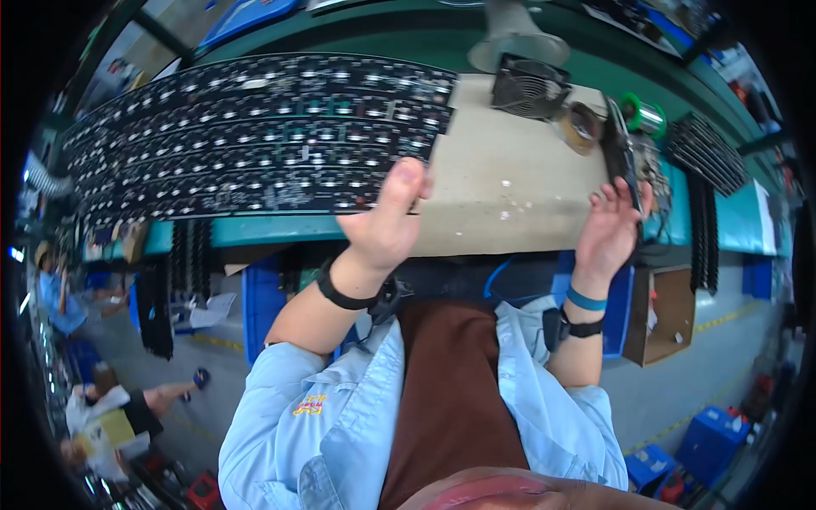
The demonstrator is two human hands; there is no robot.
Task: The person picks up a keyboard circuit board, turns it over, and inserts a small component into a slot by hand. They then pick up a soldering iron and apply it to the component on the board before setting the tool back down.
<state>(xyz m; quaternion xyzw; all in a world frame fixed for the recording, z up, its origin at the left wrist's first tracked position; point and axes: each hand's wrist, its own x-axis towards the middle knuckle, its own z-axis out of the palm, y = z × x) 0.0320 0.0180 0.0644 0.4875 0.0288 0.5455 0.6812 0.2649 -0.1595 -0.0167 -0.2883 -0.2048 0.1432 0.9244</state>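
Circuit-board panels [255,136] are stretching leftward from our curled left hand [387,219]; gripping or not, we cannot tell. Our right hand [612,223] is pinching a slim black tool [631,166].

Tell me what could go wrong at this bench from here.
The left hand is at the near right corner of the dark circuit boards, so a bump might push them out of line. Small white bits lie loose on the beige sheet and could get scattered. The right hand is at a dark, elongated object; its grip is unclear, so the object might slip.
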